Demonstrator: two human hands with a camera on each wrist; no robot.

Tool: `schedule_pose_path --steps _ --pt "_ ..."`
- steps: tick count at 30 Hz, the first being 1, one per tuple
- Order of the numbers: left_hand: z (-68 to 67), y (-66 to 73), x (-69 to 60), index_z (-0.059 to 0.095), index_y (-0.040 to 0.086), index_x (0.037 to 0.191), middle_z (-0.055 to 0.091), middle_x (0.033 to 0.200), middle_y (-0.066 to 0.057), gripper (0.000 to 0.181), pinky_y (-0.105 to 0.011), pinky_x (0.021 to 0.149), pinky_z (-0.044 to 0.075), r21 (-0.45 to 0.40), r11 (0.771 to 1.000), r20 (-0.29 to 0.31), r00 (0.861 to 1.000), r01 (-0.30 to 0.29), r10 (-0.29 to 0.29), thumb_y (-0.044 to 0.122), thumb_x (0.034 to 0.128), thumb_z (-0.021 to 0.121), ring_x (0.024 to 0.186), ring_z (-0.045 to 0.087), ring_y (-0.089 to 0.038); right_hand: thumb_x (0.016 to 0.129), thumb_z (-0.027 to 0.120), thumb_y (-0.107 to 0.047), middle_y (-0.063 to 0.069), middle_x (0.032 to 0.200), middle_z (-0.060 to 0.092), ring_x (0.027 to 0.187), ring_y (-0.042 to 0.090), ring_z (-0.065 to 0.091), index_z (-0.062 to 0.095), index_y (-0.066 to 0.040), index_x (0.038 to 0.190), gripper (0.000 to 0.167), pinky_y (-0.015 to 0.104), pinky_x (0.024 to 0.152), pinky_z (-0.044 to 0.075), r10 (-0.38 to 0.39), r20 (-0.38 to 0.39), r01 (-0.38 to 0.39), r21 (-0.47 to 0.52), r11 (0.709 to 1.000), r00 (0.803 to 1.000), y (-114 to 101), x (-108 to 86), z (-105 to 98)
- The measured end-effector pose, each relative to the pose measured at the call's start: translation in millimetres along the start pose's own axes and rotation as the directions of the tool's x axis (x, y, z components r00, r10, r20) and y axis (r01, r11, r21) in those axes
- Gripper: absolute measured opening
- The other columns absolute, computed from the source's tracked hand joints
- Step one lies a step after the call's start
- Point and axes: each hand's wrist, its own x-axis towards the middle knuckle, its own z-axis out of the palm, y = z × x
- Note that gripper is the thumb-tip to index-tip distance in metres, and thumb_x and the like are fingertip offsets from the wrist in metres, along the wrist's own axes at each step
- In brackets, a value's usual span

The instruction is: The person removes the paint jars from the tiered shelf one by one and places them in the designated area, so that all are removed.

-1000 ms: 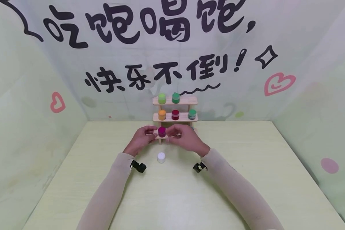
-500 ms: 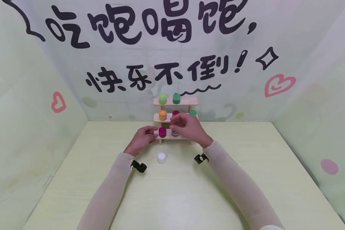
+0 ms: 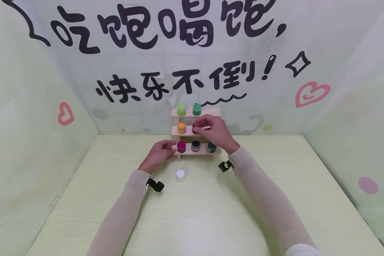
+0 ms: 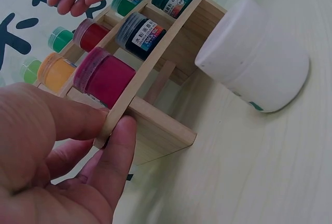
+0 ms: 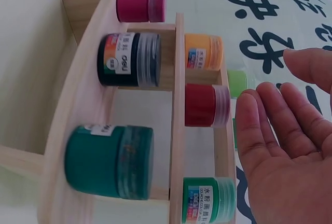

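A three-tier wooden rack [image 3: 204, 150] holds small paint jars. The left hand [image 3: 158, 154] pinches the left end of the bottom shelf [image 4: 120, 111], beside the magenta jar [image 4: 108, 79]. My right hand [image 3: 216, 132] hovers before the middle shelf, partly covering the dark red jar [image 3: 194, 128] in the head view. In the right wrist view its fingers [image 5: 249, 123] are spread near the dark red jar [image 5: 199, 105], touching nothing. A black jar [image 3: 195, 145] and a dark green jar [image 3: 212, 147] share the bottom shelf with the magenta one.
A white jar [image 3: 180, 175] stands on the table [image 3: 192, 220] in front of the rack. Light green [image 3: 181, 110] and green [image 3: 197, 109] jars are on the top shelf, an orange jar [image 3: 181, 128] below. A printed cloth wall [image 3: 131, 117] rises behind.
My right hand has moved up and to the right, from the bottom shelf to the middle one, uncovering the black and dark green jars. The left hand has stayed at the shelf end.
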Motion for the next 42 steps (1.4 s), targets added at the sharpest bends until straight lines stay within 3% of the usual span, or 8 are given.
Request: schedule_pose_path --steps 6,13,24,33,42 --pt "0.2 1.0 -0.8 0.061 0.007 0.141 0.057 0.131 -0.015 0.041 -0.036 0.103 0.062 -0.009 1.0 -0.002 1.0 0.008 -0.008 0.003 0.1007 0.068 0.113 0.061 -0.024 0.098 0.077 -0.021 0.005 0.116 0.075 0.106 0.022 0.072 0.071 -0.007 0.124 0.031 0.041 0.096 0.064 0.076 -0.045 -0.077 -0.027 0.997 0.996 -4 10.8 -5" --pt "-1.6 1.7 -2.1 0.061 0.006 0.141 0.056 0.132 -0.015 0.04 -0.039 0.106 0.061 0.018 1.0 0.003 1.0 -0.016 0.016 0.006 0.1015 0.069 0.113 0.062 -0.024 0.097 0.077 -0.016 0.007 0.117 0.074 0.108 0.023 0.071 0.07 -0.009 0.121 0.026 0.042 0.102 0.061 0.042 -0.148 -0.045 -0.012 0.999 0.988 -1 24.0 -8" --pt "0.6 -0.7 0.0 0.062 0.007 0.141 0.057 0.132 -0.015 0.039 -0.037 0.103 0.062 0.02 1.0 -0.013 1.0 -0.008 0.008 0.006 0.1018 0.069 0.11 0.063 -0.022 0.096 0.077 -0.019 0.011 0.128 0.069 0.117 0.024 0.065 0.067 -0.008 0.13 0.037 0.039 0.106 0.061 0.062 -0.249 -0.068 -0.012 0.998 0.966 2 35.9 -13" --pt "1.3 0.7 -0.5 0.062 0.007 0.141 0.057 0.13 -0.015 0.039 -0.037 0.102 0.063 0.02 1.0 -0.021 1.0 -0.008 0.008 0.004 0.1021 0.067 0.109 0.063 -0.023 0.098 0.076 -0.018 0.011 0.142 0.065 0.131 0.026 0.062 0.062 -0.009 0.142 0.048 0.039 0.111 0.058 0.062 -0.194 -0.068 -0.025 0.997 0.979 1 45.3 -10" --pt "1.2 1.9 -1.1 0.061 0.007 0.142 0.058 0.133 -0.016 0.04 -0.035 0.102 0.063 0.009 1.0 -0.013 1.0 0.003 -0.003 0.004 0.1025 0.066 0.113 0.062 -0.024 0.1 0.073 -0.014 0.011 0.139 0.066 0.128 0.025 0.065 0.059 -0.009 0.145 0.047 0.038 0.11 0.059 0.058 -0.164 -0.07 -0.069 0.995 0.985 3 55.9 -3"
